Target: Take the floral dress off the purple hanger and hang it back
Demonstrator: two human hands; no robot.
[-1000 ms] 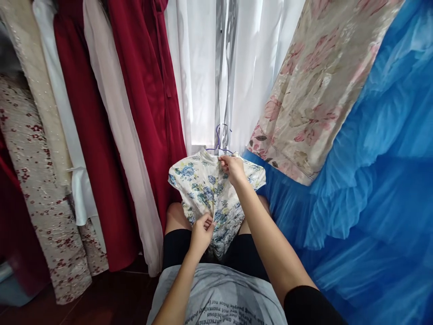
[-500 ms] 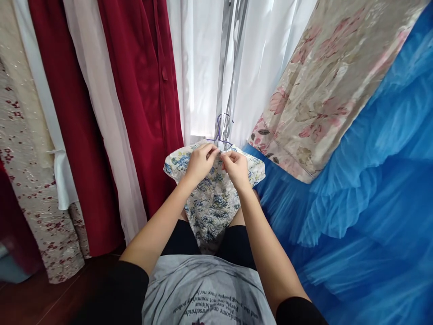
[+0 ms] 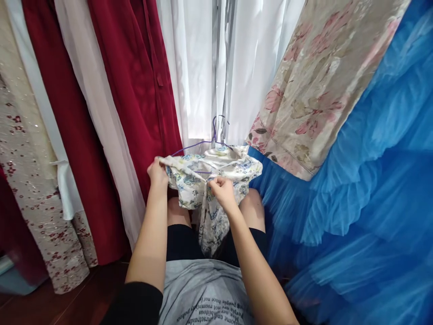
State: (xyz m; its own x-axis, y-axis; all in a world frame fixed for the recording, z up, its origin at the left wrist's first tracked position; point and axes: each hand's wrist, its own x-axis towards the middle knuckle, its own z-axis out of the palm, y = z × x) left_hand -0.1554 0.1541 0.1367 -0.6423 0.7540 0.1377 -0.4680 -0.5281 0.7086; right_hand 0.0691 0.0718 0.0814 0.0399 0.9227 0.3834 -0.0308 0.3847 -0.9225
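Note:
A white blouse with blue flowers (image 3: 189, 192) hangs in front of my knees, its front now pulled open at the neck. My left hand (image 3: 158, 174) is closed on its shoulder at the left side. With bent fingers, my right hand (image 3: 221, 187) pinches the front edge near the middle. Inside the neckline shows a thin purple hanger (image 3: 199, 143); its left arm is bare above the cloth, and its hook stands upright behind the collar. The blouse's right shoulder still lies over the hanger's right side.
Dark red garments (image 3: 135, 85) and a pale sheer one hang at the left. Behind the hanger is a white curtain (image 3: 196, 90) with metal poles. A floral skirt (image 3: 318, 99) and blue tulle (image 3: 379, 189) fill the right. A light blue bin (image 3: 16, 277) sits low at left.
My hands have moved apart from the collar. The left went to the left shoulder of the blouse, the right slightly down, and the cloth has come off the hanger's left arm.

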